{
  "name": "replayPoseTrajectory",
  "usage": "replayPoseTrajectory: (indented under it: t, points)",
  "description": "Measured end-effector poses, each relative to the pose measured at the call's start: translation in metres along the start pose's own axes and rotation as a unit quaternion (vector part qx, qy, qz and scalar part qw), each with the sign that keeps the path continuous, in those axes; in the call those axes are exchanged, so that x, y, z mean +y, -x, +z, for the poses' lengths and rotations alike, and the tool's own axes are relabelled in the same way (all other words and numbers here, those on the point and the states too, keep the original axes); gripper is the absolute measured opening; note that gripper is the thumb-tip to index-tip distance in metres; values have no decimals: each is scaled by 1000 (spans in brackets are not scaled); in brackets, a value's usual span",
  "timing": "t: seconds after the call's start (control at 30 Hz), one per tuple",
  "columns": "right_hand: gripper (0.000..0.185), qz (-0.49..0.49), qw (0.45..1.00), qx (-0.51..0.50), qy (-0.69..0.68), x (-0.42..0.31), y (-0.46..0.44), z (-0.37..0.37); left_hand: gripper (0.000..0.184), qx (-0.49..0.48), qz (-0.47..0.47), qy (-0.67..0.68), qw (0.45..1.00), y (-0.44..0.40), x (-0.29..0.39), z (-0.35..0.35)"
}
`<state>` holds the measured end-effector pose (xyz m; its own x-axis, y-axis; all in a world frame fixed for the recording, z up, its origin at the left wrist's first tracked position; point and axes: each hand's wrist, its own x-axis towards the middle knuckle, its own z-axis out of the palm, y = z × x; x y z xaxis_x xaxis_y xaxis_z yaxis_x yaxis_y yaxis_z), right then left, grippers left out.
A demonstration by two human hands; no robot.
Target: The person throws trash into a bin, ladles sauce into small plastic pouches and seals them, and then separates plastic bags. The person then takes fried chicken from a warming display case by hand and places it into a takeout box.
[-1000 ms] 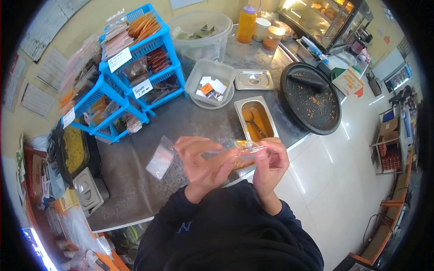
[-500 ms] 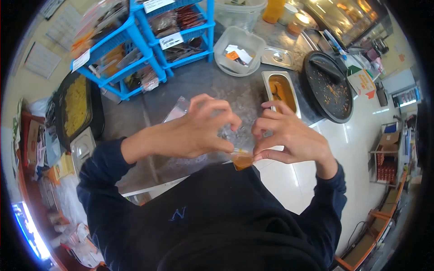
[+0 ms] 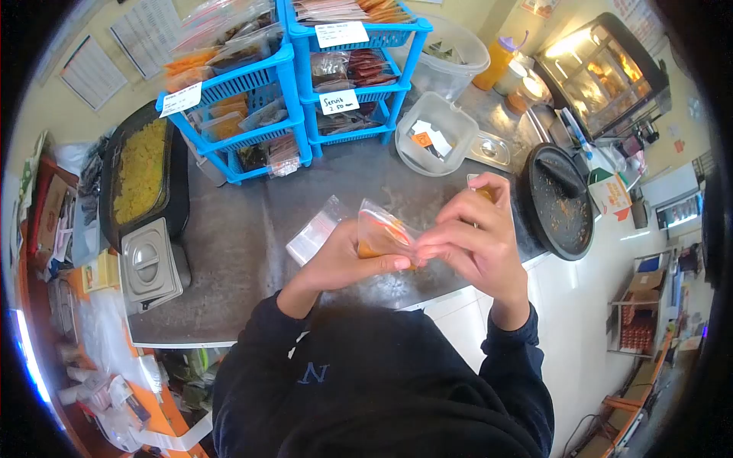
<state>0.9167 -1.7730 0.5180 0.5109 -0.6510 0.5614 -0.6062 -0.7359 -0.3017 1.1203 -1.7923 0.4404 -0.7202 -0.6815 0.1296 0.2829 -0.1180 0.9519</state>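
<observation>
A small clear zip bag with orange sauce in its lower part is held between my two hands over the counter's front edge. My left hand is closed on the bag's left side, its thumb lying along the front. At the bag's right edge, my right hand pinches the plastic between thumb and fingers. Flat clear plastic bags lie on the counter just behind my left hand. My right hand mostly hides the metal pan of sauce behind it.
Blue tiered racks of packed bags stand at the back. A clear tub with paper slips sits beside them. To the right is a dark stone mortar with a pestle. At left are a tray of yellow food and a lidded steel pan.
The sauce bag has been raised and tilted upright, away from my body. My left hand has turned to hold its side, and my right hand now pinches its edge. The view has shifted too.
</observation>
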Motion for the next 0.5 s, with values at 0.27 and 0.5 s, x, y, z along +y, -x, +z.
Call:
replayPoseTrajectory:
  t: [0.27,0.5]
  points:
    - [8,22,999,6,42,-8,-14,-4,27,72,29,-113,990,12,18,-7]
    - [10,47,997,56,-23,-10,-18,14,9,292,220,-275,889,7,14,-11]
